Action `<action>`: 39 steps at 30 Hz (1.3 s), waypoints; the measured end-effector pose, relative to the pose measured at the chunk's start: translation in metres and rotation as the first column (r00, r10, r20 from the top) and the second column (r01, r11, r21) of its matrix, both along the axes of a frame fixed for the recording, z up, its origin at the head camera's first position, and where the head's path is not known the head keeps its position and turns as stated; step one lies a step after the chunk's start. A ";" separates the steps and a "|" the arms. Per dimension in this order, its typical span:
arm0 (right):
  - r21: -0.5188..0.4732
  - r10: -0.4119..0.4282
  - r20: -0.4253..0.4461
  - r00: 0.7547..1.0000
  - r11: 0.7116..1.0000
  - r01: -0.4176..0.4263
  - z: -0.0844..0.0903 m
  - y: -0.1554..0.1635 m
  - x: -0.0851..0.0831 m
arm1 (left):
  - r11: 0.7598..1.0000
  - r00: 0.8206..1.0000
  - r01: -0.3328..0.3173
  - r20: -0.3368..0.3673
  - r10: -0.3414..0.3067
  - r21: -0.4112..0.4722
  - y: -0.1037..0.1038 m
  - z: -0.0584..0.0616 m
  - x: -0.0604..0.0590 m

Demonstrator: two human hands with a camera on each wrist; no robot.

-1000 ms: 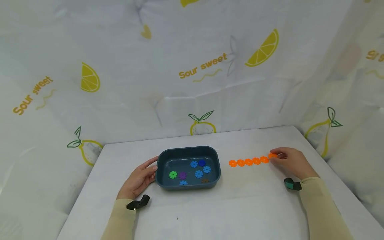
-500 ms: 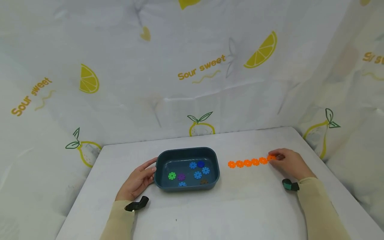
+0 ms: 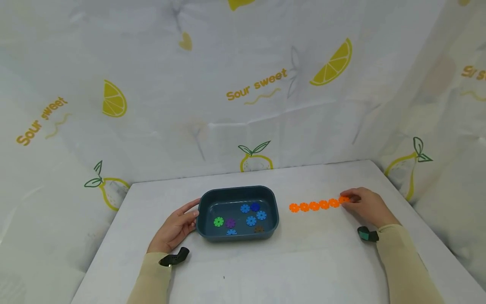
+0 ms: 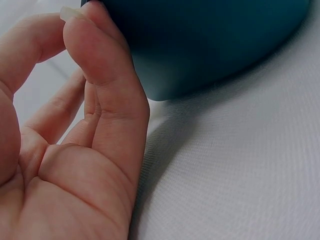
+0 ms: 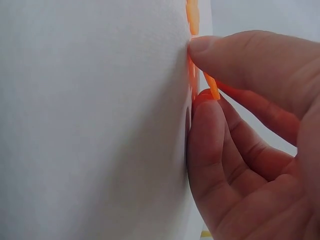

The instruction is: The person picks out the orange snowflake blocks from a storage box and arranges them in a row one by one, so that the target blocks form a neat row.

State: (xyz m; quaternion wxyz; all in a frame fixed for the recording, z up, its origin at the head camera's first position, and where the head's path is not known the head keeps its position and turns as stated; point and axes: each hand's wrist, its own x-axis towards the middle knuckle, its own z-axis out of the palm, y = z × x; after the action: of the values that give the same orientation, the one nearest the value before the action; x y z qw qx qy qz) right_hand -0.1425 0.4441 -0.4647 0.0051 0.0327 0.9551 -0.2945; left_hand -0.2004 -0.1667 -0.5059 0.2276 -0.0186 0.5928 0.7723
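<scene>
In the head view, my right hand pinches an orange notched plastic disc at the right end of a row of orange discs. The right wrist view shows the thumb above and a fingertip below a tilted orange disc, close to the white tabletop; how it meets its neighbour is hidden. My left hand rests against the left end of a dark blue-green plastic tub. Its fingertips touch the outer wall of the tub, and no finger shows inside the rim.
Inside the tub lie several loose notched discs: blue, green, purple and brown. The tub stands on a white-covered table. A lemon-printed white cloth hangs behind and at both sides.
My right hand has shifted very slightly, and the end disc it pinches has tilted a little against the row. The left hand and tub stay put.
</scene>
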 end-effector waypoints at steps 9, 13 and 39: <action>0.004 0.001 -0.003 1.000 1.000 -0.001 -0.002 0.002 -0.003 | 1.000 1.000 0.005 -0.008 -0.005 0.006 0.001 0.004 0.001; 0.012 0.005 -0.003 1.000 1.000 -0.005 0.000 0.002 -0.004 | 1.000 1.000 0.007 -0.014 -0.007 -0.003 0.002 0.005 0.001; 0.011 0.029 -0.002 1.000 1.000 -0.029 -0.003 0.005 -0.006 | 1.000 1.000 -0.005 -0.014 0.005 -0.016 0.002 0.007 0.006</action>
State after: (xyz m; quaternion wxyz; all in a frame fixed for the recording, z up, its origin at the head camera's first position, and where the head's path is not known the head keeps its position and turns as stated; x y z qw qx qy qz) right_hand -0.1482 0.4492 -0.4675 0.0079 0.0184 0.9571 -0.2892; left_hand -0.1941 -0.1647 -0.4992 0.2215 -0.0164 0.6007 0.7680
